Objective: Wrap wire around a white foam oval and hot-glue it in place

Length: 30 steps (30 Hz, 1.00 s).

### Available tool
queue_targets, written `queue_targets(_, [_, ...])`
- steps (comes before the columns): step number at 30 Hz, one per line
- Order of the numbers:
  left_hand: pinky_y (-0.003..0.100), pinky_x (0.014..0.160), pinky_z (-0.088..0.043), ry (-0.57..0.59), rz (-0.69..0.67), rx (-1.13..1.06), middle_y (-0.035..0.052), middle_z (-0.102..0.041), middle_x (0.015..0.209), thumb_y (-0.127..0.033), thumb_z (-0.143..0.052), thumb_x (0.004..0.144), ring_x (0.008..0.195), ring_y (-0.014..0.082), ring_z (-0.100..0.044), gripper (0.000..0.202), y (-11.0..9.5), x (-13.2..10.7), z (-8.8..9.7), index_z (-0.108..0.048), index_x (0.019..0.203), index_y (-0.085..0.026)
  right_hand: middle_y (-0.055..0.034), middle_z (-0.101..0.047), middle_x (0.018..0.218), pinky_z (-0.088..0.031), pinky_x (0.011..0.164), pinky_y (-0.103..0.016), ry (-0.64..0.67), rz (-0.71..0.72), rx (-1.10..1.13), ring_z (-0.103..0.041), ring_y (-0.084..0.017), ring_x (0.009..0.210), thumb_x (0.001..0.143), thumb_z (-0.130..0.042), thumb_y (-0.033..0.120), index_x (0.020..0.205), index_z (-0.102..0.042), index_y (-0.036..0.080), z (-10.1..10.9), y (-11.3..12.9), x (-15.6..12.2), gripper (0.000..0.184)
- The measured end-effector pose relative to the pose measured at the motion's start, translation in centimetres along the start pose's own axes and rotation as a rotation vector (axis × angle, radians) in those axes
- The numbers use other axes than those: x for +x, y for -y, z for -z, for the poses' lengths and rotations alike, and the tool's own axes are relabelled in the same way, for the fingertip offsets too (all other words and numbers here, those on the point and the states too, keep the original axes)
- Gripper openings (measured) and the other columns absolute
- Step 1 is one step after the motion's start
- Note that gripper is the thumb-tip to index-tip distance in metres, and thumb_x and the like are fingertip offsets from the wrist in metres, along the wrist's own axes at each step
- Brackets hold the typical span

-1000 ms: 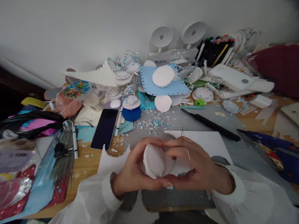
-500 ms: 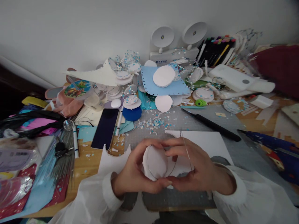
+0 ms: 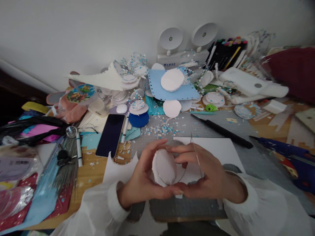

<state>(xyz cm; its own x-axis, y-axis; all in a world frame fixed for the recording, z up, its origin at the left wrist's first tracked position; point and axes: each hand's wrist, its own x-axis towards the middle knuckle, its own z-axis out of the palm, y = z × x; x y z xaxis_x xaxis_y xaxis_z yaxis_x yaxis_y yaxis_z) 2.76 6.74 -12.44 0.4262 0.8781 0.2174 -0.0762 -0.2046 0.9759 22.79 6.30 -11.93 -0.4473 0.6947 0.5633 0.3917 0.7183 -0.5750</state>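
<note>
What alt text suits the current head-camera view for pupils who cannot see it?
A left hand and right hand hold a round white piece over a cluttered desk. A phone lies to the left, a black tool to the right.

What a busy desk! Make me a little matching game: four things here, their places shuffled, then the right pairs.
1. Thick round white piece
2. Flat black rectangular phone
3. Slim black pointed tool
4. Smooth-faced white disc

A. Beside a white pen
B. Atop the light-blue sheet
C. Between left hand and right hand
D. On the grey mat

Pairs: 1-C; 2-A; 3-D; 4-B
</note>
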Motion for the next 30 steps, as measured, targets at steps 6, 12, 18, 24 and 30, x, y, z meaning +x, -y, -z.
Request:
queue_targets(6, [0.037, 0.086, -0.049, -0.025, 0.023, -0.098, 0.0040, -0.059, 0.112, -0.035, -0.090, 0.052, 0.100, 0.0238, -0.059, 0.077, 0.3, -0.1, -0.1, -0.050, 0.118, -0.030, -0.0136, -0.066, 0.117, -0.051, 0.078, -0.039, 0.013, 0.036, -0.019, -0.066, -0.024, 0.100, 0.072, -0.072, 0.036, 0.111, -0.050, 0.022, -0.1, -0.1, 0.0, 0.047])
queue_targets(12, [0.036, 0.091, -0.048, -0.171, 0.120, -0.222, 0.0081, -0.054, 0.131, -0.032, -0.086, 0.060, 0.109, 0.0250, -0.061, 0.072, 0.6, 0.4, -0.2, -0.046, 0.121, -0.029, -0.0043, -0.071, 0.090, -0.046, 0.075, -0.035, -0.110, 0.054, -0.078, -0.067, -0.017, 0.077, 0.075, -0.069, 0.022, 0.097, -0.054, 0.021, 0.0, -0.5, 0.2, 0.027])
queue_targets(18, [0.034, 0.089, -0.050, -0.342, 0.268, -0.451, 0.0067, -0.067, 0.114, -0.031, -0.081, 0.068, 0.100, 0.0219, -0.067, 0.052, 0.8, 1.4, 0.3, -0.049, 0.108, -0.023, 0.0061, -0.058, 0.061, -0.041, 0.071, -0.032, -0.062, -0.003, -0.116, -0.055, -0.010, 0.055, 0.082, -0.064, 0.020, 0.081, -0.054, 0.021, 0.0, -1.5, 0.4, 0.010])
queue_targets(24, [0.032, 0.091, -0.048, -0.480, 0.315, -0.658, 0.0070, -0.071, 0.103, -0.034, -0.076, 0.073, 0.095, 0.0185, -0.068, 0.044, 1.4, 2.1, 0.8, -0.052, 0.106, -0.019, 0.0071, -0.057, 0.056, -0.036, 0.071, -0.033, -0.171, 0.056, -0.286, -0.049, -0.010, 0.051, 0.084, -0.064, 0.016, 0.076, -0.055, 0.021, 0.0, -2.8, 0.3, 0.013])
queue_targets(30, [0.030, 0.088, -0.048, -0.511, 0.233, -0.676, 0.0056, -0.071, 0.100, -0.027, -0.073, 0.076, 0.090, 0.0164, -0.069, 0.051, 1.5, 2.5, 1.4, -0.048, 0.121, -0.024, -0.0052, -0.068, 0.088, -0.037, 0.078, -0.039, -0.063, -0.076, -0.405, -0.056, -0.023, 0.084, 0.082, -0.068, 0.038, 0.098, -0.061, 0.020, -0.4, -4.6, 0.3, 0.024])
